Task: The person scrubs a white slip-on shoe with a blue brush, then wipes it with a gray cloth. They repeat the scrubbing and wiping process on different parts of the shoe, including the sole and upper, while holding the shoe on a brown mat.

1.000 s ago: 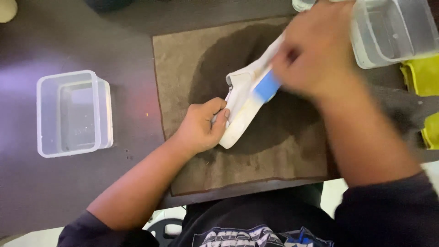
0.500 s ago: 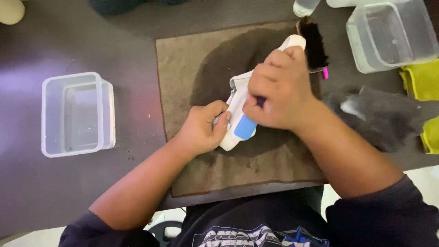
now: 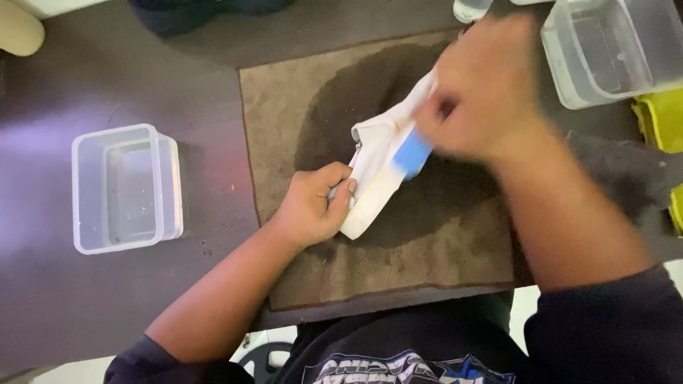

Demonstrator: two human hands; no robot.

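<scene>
A white shoe (image 3: 373, 171) lies on its side on a brown towel (image 3: 299, 107), over a dark wet patch. My left hand (image 3: 313, 206) grips the shoe at its heel end. My right hand (image 3: 484, 85), blurred by motion, is closed on a brush whose blue and white handle (image 3: 413, 153) sticks out below the fist, pressed against the shoe's side. The brush's bristles are hidden behind my right hand.
A clear plastic tub (image 3: 124, 188) stands on the dark table at the left. Another clear tub (image 3: 605, 46) sits at the top right, with yellow cloth (image 3: 658, 117) and a dark grey cloth (image 3: 626, 171) along the right edge. A small bottle (image 3: 471, 8) is at the top.
My right hand has swept the brush back up along the shoe, toward its far end, after having come down near my left hand half a second ago. The left hand stays put.
</scene>
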